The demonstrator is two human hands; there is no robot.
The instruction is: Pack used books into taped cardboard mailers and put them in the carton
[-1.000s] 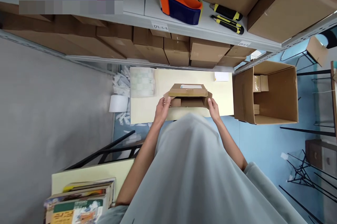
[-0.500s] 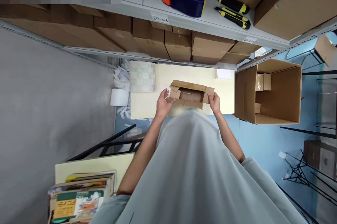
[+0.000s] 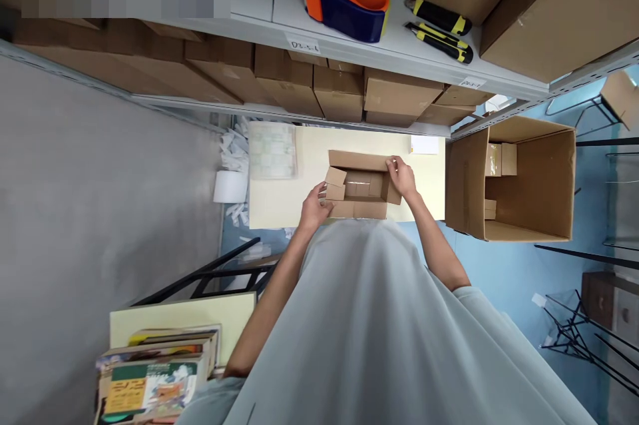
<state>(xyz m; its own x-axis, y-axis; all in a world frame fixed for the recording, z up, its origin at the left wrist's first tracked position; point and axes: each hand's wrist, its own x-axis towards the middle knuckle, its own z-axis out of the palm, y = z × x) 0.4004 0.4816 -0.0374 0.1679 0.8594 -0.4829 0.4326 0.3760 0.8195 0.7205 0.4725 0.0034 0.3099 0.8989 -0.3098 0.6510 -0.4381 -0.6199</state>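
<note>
Right hand [image 3: 401,176]: curled, pinching the upper-right corner of the open carton [image 3: 363,189].
Left hand [image 3: 316,208]: half-open at its lower-left; grip unclear.
Carton: frame centre, above worktop [image 3: 279,202], between both hands, long axis left-to-right.

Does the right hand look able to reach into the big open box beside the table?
Probably yes: the big box stands at the table's right edge, and nothing visible blocks the way. The right hand is at the small box, though, so it would likely have to leave that first.
</note>
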